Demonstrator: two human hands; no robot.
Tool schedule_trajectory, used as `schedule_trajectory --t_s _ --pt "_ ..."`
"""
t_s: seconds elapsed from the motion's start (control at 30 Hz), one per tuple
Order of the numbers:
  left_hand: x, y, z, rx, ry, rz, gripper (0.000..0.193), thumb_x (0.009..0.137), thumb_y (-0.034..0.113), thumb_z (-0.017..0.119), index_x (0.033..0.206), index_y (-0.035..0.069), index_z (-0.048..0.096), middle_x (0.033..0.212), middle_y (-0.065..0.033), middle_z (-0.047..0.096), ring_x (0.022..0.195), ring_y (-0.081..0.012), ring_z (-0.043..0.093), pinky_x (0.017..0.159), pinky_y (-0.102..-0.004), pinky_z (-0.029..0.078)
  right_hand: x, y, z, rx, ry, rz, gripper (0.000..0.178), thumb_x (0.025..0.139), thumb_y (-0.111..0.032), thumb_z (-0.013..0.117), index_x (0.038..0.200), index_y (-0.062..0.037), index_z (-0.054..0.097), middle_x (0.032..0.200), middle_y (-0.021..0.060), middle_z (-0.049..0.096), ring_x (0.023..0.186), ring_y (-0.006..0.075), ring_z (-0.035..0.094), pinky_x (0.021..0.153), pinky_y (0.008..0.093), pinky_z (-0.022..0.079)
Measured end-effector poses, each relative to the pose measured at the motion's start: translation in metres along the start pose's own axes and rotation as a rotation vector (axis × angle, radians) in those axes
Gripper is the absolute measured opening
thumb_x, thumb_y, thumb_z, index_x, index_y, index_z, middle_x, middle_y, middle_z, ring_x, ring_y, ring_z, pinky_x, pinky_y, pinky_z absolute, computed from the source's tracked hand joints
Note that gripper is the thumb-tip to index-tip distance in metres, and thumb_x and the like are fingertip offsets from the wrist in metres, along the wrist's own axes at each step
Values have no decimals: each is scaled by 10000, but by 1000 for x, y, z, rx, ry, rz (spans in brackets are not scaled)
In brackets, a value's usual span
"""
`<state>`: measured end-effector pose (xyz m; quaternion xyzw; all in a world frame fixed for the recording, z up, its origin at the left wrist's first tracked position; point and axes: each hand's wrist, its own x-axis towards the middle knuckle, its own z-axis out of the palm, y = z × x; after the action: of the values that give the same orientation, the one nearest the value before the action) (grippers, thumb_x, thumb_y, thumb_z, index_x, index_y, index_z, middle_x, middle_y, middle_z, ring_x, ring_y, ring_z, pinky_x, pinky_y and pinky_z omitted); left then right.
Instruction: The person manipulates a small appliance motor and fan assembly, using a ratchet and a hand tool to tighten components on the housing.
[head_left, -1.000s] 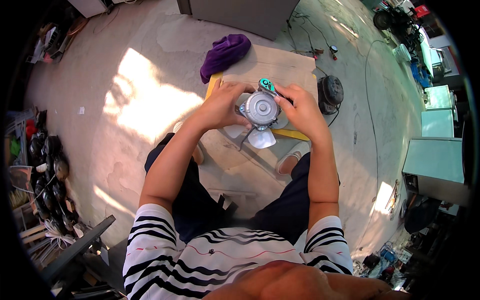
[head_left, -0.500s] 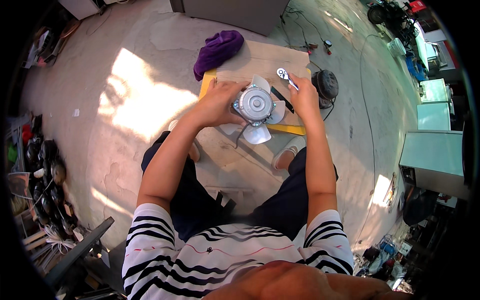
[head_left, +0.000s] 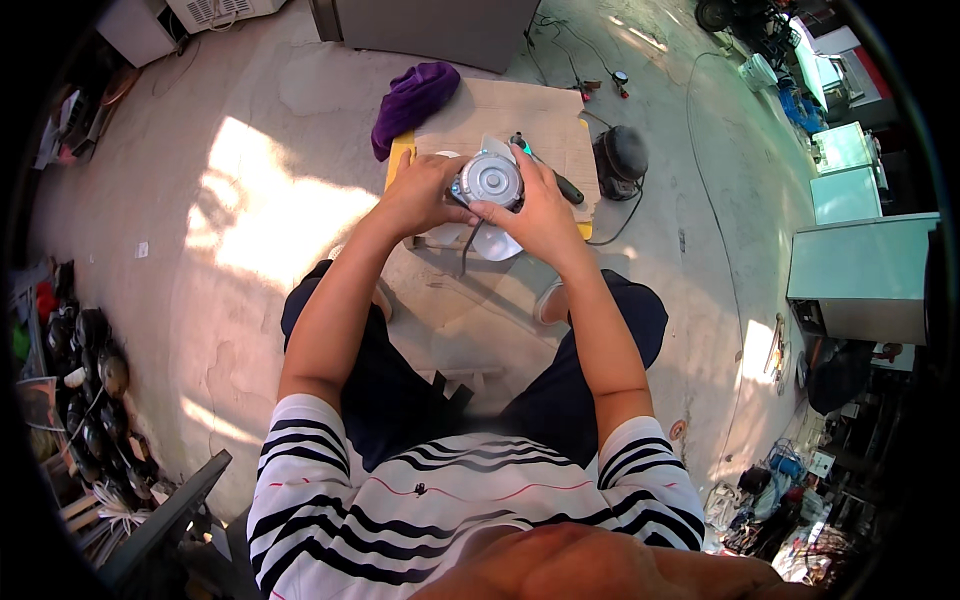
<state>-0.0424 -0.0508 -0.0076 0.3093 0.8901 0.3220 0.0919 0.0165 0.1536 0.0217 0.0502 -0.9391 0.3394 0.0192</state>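
A round silver fan motor (head_left: 491,180) with pale fan blades (head_left: 496,244) beneath it is held between both hands, over a cardboard-topped stand. My left hand (head_left: 424,194) wraps its left side, thumb near the casing's lower edge. Around its right side curve the fingers of my right hand (head_left: 541,212). A dark cord (head_left: 468,250) hangs from the motor toward me. Just beyond my right hand, a ratchet wrench with a black handle (head_left: 569,190) rests on the cardboard (head_left: 510,105); my fingers partly cover it.
A purple cloth (head_left: 418,103) is bunched at the stand's far left corner. To the right stands a dark round device (head_left: 622,158) with a cord on the concrete floor. A grey cabinet (head_left: 425,30) is beyond the stand. Appliances and clutter line both sides.
My right hand has let go of the ratchet wrench, which now lies on the cardboard, and has come to the motor's right side. The motor is turned, still in my left hand.
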Motion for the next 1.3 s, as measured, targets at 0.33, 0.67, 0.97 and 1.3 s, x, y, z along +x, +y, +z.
schedule_trajectory --t_s 0.33,0.67,0.97,1.3 --pt "-29 0 -22 -313 511 91 510 850 37 651 1348 68 547 1217 -124 644 1074 -250 629 902 -357 491 8 -26 4 -202 8 119 988 625 -422 859 1410 -8 424 1316 229 531 1194 374 568 992 441 471" --pt "-50 78 -25 -305 936 398 233 876 16 658 1109 34 660 975 -109 676 797 -197 632 716 -299 496 11 -35 -36 628 369 -105 889 667 -241 868 1360 -5 365 1302 172 474 1198 246 513 988 349 455" --pt "-6 52 2 -880 579 -84 351 983 291 592 1223 36 615 1091 -73 662 1015 -198 618 878 -322 473 43 -16 -6 167 619 -496 931 612 -151 890 1358 -44 344 1349 169 425 1258 339 472 1114 451 347" --pt "31 54 9 -1799 66 -126 686 987 658 369 1444 149 426 1371 -62 540 1274 -194 524 1045 -364 448 60 27 19 124 574 -674 907 590 -170 888 1335 -127 373 1410 143 462 1356 380 430 1188 618 86"
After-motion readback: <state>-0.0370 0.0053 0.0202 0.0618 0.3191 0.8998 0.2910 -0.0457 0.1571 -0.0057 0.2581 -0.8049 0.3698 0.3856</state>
